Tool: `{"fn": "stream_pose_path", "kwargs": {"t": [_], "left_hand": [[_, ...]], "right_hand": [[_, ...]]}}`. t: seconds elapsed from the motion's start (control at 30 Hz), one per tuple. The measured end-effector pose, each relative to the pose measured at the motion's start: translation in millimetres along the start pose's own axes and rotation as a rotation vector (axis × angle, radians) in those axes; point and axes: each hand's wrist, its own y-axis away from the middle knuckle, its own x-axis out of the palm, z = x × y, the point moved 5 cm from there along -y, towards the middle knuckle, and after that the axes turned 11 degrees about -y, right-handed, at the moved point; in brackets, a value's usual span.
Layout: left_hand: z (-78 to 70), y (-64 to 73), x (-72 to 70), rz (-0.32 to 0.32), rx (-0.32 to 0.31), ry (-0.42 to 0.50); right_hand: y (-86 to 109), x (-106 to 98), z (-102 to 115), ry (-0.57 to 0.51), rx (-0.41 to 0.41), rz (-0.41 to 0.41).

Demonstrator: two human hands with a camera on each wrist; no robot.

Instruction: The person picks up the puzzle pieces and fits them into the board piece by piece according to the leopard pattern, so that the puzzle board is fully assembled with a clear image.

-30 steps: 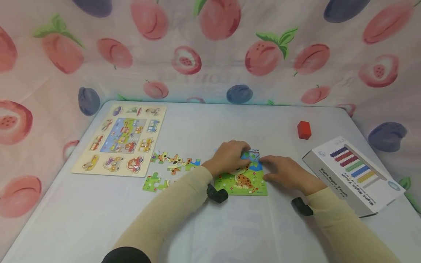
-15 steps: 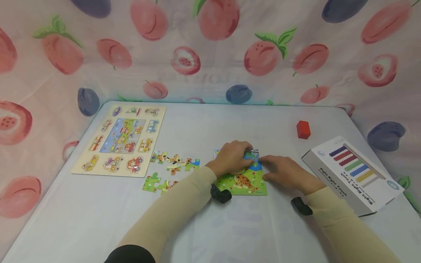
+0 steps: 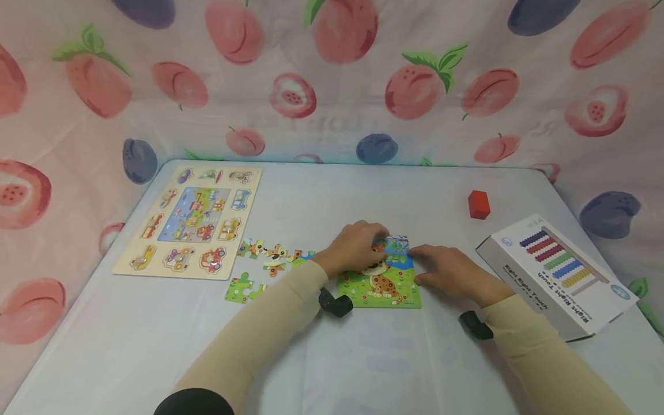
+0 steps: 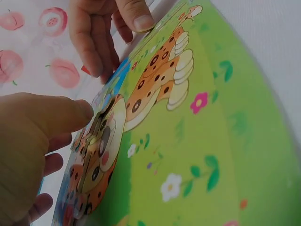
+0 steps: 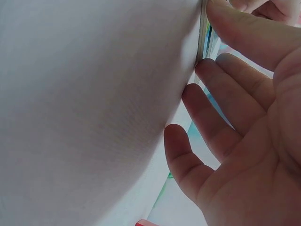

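Observation:
A flat jigsaw puzzle (image 3: 384, 297) with a spotted leopard on green grass lies mid-table. My left hand (image 3: 355, 248) is over its upper part, covering the top-left area. In the left wrist view, the left thumb (image 4: 77, 115) touches pieces at the leopard's head, where some edges stand slightly raised. My right hand (image 3: 448, 274) rests at the puzzle's right edge, thumb and fingertips against it. The right wrist view shows the right fingers (image 5: 218, 127) extended and spread along that edge. Several loose puzzle pieces (image 3: 275, 259) lie left of the puzzle, partly behind the left forearm.
A wooden vehicle puzzle board (image 3: 171, 265) lies at the back left. At the right sits a white box (image 3: 560, 282) with a window showing coloured ridged strips. A red block (image 3: 479, 205) stands behind it. Fruit-patterned cloth (image 3: 332, 86) hangs beyond the table.
My left hand shifted slightly right over the puzzle, then back left, uncovering more of the top-right corner. The right hand stays at the right edge.

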Motion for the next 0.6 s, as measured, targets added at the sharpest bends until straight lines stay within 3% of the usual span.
{"fn": "stream_pose_path", "kwargs": {"t": [0.6], "left_hand": [[0.1,-2.4,4.0,-0.020,-0.026,0.018]], "right_hand": [[0.8,-0.1,0.4,-0.015,0.001,-0.003]]}}
